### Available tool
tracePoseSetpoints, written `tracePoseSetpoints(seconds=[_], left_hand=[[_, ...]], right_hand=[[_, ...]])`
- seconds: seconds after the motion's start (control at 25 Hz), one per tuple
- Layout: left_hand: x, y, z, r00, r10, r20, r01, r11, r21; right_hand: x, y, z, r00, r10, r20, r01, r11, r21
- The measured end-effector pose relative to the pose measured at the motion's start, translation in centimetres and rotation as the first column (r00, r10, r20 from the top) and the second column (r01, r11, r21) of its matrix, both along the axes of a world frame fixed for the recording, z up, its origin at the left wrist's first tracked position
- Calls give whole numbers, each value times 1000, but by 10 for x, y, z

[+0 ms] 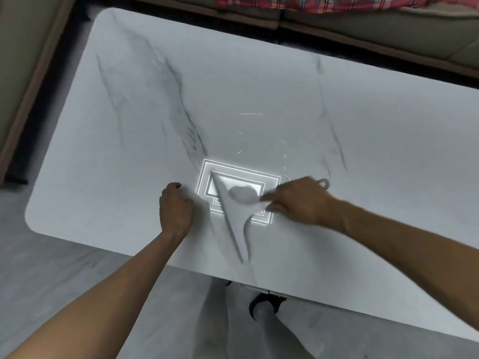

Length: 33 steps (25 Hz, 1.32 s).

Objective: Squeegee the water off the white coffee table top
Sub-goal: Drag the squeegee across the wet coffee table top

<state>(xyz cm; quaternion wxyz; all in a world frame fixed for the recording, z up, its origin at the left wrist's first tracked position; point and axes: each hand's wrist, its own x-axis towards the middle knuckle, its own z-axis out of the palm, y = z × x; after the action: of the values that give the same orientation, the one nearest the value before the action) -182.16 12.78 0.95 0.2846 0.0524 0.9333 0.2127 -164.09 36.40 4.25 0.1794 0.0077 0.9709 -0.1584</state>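
Note:
The white marble-look coffee table top (259,94) fills most of the head view, with grey veins and a bright ceiling-light reflection near its front middle. A white squeegee (233,216) lies blade-down on the top, its long blade running from upper left to lower right toward the front edge. My right hand (298,200) is closed around its handle, whose hanging loop (324,182) sticks out behind the hand. My left hand (175,206) rests on the table just left of the blade, fingers curled, holding nothing. Thin glints of water (250,114) show beyond the squeegee.
A beige sofa (363,29) with a red plaid blanket (337,2) runs along the far side, and another sofa section (23,60) stands at the left. Grey floor (64,281) lies in front. My legs and a dark shoe (267,304) are below the table's front edge.

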Motion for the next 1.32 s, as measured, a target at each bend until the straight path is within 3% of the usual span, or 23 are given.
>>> tracePoseSetpoints(seconds=[0.16, 0.28, 0.4, 0.52, 0.64, 0.76, 0.88, 1.0, 1.12, 1.32], left_hand=[[-58, -8, 2, 999, 3, 33, -3, 1000, -21], [-86, -10, 1, 997, 5, 79, -2, 999, -39], [-92, 0, -3, 995, -31, 98, 34, 999, -33], [-85, 26, -3, 991, -72, 112, 76, 997, -31], [-72, 65, 3, 974, -199, 108, 203, 979, -20], [-60, 104, 6, 957, -280, 77, 283, 959, -27], [-54, 137, -3, 882, -471, 21, 467, 868, -170], [-52, 169, -26, 861, -508, -19, 475, 818, -325], [-46, 192, -52, 911, -392, 126, 411, 844, -344], [-41, 196, -73, 893, -438, 99, 440, 808, -393]], right_hand=[[-57, -84, -26, 947, 312, 74, -296, 939, -173], [-88, -79, -36, 942, 323, 97, -307, 940, -145], [-107, -25, -37, 969, 213, 124, -210, 977, -36], [-108, 46, -29, 992, -46, 114, 45, 999, 10], [-83, 104, -22, 947, -288, 140, 284, 958, 48], [-42, 146, -13, 887, -439, 143, 422, 897, 135], [-6, 175, 9, 838, -532, 123, 504, 840, 198], [-22, 202, 19, 756, -653, 47, 645, 755, 118], [-105, 232, 6, 681, -733, 4, 733, 681, 5], [-207, 244, -24, 717, -696, 31, 696, 713, -86]])
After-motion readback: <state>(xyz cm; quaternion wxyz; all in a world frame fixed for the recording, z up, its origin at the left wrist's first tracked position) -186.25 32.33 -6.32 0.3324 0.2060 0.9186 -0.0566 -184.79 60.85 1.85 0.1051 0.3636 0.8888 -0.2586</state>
